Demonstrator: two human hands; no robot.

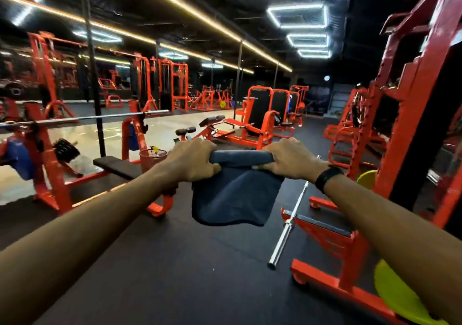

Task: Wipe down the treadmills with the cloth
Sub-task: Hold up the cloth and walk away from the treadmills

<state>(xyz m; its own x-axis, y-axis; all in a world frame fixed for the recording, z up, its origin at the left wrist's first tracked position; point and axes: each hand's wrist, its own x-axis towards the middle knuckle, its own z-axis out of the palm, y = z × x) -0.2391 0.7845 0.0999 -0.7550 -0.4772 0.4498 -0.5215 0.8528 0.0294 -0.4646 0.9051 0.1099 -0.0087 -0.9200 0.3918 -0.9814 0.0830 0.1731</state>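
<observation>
A dark blue cloth (235, 194) hangs in front of me at arm's length, its top edge stretched level between my hands. My left hand (191, 161) grips the cloth's upper left corner and my right hand (291, 158) grips the upper right corner, fingers curled over the edge. The lower part of the cloth drops freely above the black floor. A black band sits on my right wrist. No treadmill shows in this view.
An orange bench press (50, 174) with a loaded bar stands at the left, a red mesh bin (152, 159) behind my left hand. A steel barbell (287, 227) lies on the floor near an orange rack (337, 257) at right. Yellow plates (397, 297) rest low right. More orange machines (260, 117) stand farther back.
</observation>
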